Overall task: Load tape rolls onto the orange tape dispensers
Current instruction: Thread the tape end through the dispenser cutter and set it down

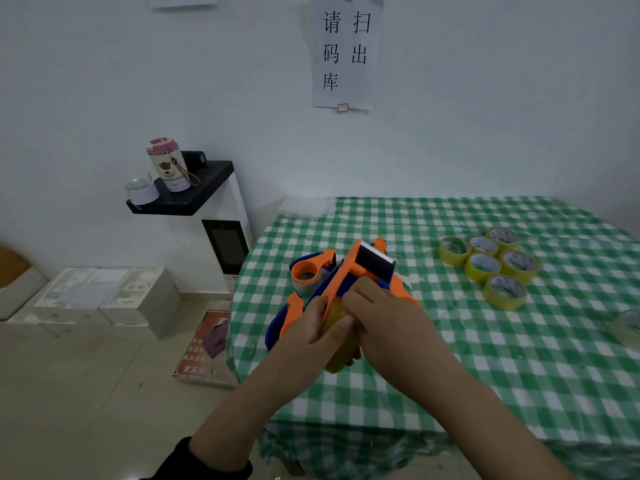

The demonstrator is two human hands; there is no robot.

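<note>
Head view (wide), forward and down

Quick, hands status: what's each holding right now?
Left hand: grips the orange dispenser.
Right hand: curled round the yellow tape roll on it.

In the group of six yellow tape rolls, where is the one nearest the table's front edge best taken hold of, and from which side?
Come at the nearest roll from above and the near side. It lies flat with its core hole up, and its near wall is free, while other rolls sit close on the far side. Grip: thumb inside the core, fingers on the near outer wall.
</note>
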